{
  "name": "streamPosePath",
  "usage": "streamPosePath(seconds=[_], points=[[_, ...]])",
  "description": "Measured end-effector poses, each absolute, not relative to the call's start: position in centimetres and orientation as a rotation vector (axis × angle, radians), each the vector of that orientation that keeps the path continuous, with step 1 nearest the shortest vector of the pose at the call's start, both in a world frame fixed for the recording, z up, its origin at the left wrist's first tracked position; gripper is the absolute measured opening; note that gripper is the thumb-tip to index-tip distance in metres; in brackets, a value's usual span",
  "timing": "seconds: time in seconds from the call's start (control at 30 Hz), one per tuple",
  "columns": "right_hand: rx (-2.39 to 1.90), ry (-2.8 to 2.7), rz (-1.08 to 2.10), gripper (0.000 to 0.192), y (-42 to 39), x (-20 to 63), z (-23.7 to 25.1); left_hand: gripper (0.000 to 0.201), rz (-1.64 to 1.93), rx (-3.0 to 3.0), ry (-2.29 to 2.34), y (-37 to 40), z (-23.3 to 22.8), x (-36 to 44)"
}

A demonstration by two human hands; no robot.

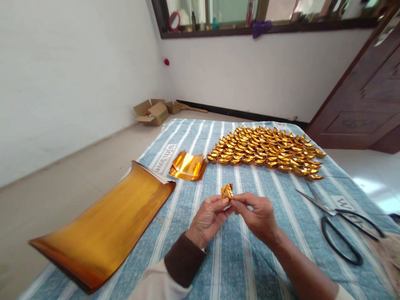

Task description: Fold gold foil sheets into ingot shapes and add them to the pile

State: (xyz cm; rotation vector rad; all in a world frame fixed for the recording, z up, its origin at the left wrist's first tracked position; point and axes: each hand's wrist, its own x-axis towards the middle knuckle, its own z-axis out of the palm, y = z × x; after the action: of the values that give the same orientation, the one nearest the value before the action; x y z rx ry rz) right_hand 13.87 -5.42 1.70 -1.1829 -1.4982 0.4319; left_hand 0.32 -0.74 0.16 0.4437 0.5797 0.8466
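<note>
Between my two hands, above the striped cloth, is a small folded gold foil paper ingot [227, 191]. My left hand [210, 216] pinches it from below and the left, fingers closed. From the right, the thumb and forefinger of my right hand [256, 213] press on its lower edge; the fingertips partly cover it. Beyond my hands lies a short stack of cut gold foil sheets [188, 165]. Many finished-looking foil ingots [262, 146] sit in rows at the far right. A large stack of gold foil sheets [106, 225] lies to the left of my hands.
Black-handled scissors [331, 212] lie with blades parted on the right of the table. The blue and white striped tablecloth [200, 266] covers the table. Open cardboard boxes [153, 113] stand on the floor by the wall. A wooden door [359, 91] is at the right.
</note>
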Motion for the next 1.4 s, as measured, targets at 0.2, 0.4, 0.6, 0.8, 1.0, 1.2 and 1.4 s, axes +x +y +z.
streamPosePath(seconds=[0.2,0.4,0.6,0.8,1.0,1.2,1.4], points=[[-1.19,-1.449,0.492,0.012,-5.3,13.8,1.6,0.017,0.852,0.448,0.562,-0.9,0.3,0.3],[-1.222,-1.396,0.641,0.011,-4.6,15.0,1.2,0.016,0.879,0.34,0.619,-0.8,0.1,0.3],[-1.222,-1.5,0.844,0.015,-3.8,17.1,0.6,0.016,0.887,0.548,0.851,-0.2,0.2,-0.1],[-1.313,-1.874,0.698,0.021,-3.5,18.8,0.5,0.023,0.957,1.241,1.14,0.7,-0.4,-0.6],[-1.367,-2.11,0.545,0.025,-3.4,19.0,-0.2,0.015,0.843,1.706,1.173,1.1,-0.4,-0.4],[-1.447,-2.215,0.429,0.027,-3.5,18.9,-0.2,0.013,0.769,1.761,1.256,1.4,-0.9,0.3],[-1.49,-2.24,0.442,0.026,-3.4,18.9,-0.5,0.013,0.739,1.709,1.238,1.6,-1.6,0.6]])
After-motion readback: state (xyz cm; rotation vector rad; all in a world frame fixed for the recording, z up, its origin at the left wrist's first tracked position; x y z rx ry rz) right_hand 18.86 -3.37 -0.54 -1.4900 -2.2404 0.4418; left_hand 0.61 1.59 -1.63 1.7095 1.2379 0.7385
